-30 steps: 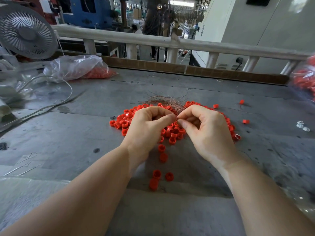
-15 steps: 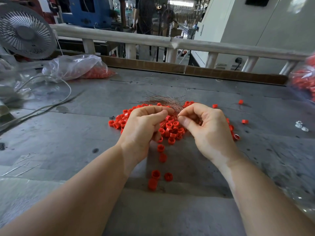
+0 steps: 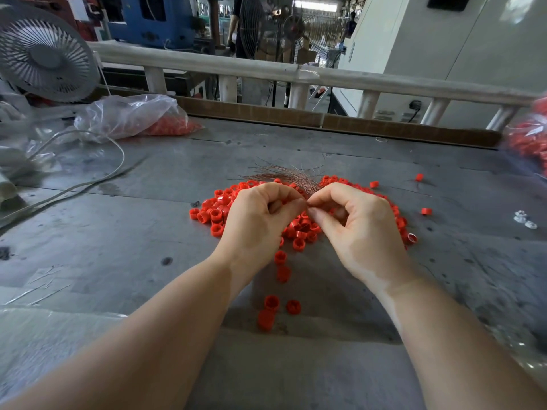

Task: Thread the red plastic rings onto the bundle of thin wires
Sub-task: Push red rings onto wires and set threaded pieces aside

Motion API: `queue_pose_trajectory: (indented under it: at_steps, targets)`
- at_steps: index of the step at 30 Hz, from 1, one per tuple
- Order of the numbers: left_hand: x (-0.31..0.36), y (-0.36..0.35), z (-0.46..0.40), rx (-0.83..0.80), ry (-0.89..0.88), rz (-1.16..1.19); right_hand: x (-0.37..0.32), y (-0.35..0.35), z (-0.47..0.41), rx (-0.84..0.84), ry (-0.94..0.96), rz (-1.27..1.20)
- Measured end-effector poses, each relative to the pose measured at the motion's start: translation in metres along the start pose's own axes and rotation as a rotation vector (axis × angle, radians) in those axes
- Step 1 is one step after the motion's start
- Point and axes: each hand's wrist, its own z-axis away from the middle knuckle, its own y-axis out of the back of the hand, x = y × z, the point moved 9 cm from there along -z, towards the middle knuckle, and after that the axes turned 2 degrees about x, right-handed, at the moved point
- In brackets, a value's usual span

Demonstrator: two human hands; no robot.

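Pinching bundle of thin coppery wires [image 3: 284,176] between fingertips of left hand [image 3: 257,220] and right hand [image 3: 358,229], now drawn closer together than a second ago. Fanning beyond grip. Loose red plastic rings [image 3: 299,229] heaped beneath; none visibly threaded yet.

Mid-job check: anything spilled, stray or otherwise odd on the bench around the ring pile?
A few things. Red rings have strayed toward the near edge, and singles lie off to the right of the main pile. The wire bundle fans out loosely at its far end. Both hands, left and right, pinch its near end.
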Motion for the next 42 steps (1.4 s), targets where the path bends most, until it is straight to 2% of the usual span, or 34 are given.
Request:
queue_pose_trajectory:
  at_steps: [9, 16, 23, 28, 37, 42]
  targets:
    - [0.004, -0.006, 0.001, -0.041, -0.033, -0.258, -0.011, -0.001, -0.001, -0.008, 0.060, 0.118]
    - [0.000, 0.000, 0.001, -0.007, 0.037, -0.102, 0.000, 0.003, -0.003, 0.027, -0.020, 0.085]
    - [-0.006, -0.003, 0.002, -0.034, 0.085, 0.063, -0.006, -0.003, -0.001, -0.010, 0.023, 0.013]
    - [-0.007, 0.001, 0.002, 0.003, 0.088, 0.091, 0.010, 0.002, -0.002, 0.035, -0.092, -0.033]
    - [0.007, 0.003, 0.001, 0.049, -0.081, -0.166, 0.017, -0.005, -0.001, -0.019, -0.187, -0.098]
    - [0.027, 0.004, 0.006, 0.064, -0.287, -0.355, 0.017, -0.010, 0.000, -0.091, -0.223, -0.132]
